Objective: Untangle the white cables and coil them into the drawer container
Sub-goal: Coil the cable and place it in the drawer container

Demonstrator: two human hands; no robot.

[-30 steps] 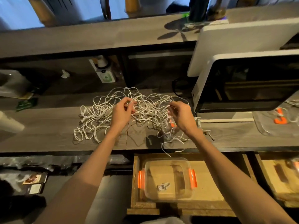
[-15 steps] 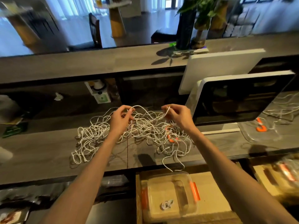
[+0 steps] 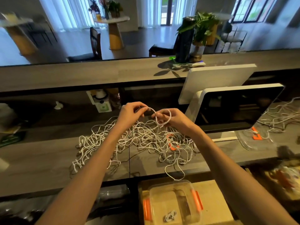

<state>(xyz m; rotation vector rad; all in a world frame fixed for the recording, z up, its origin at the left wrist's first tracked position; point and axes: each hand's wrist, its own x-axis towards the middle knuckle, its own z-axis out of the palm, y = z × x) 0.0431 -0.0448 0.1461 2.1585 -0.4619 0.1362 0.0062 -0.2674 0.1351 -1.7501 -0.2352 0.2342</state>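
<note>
Am seeing left hand [image 3: 129, 113] and right hand [image 3: 174, 118] pinching one white cable loop [image 3: 162, 116], lifting above tangle [image 3: 138, 140] on counter [image 3: 40, 159].

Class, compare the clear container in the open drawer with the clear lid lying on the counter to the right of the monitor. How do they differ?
The container sits low in the drawer; the lid lies up on the counter. The container is a deep box holding one small coiled cable; the lid is flat, with loose white cable strewn over it. The container shows orange clips on two sides; the lid shows orange at one spot only. Both are clear plastic with orange parts.
</note>
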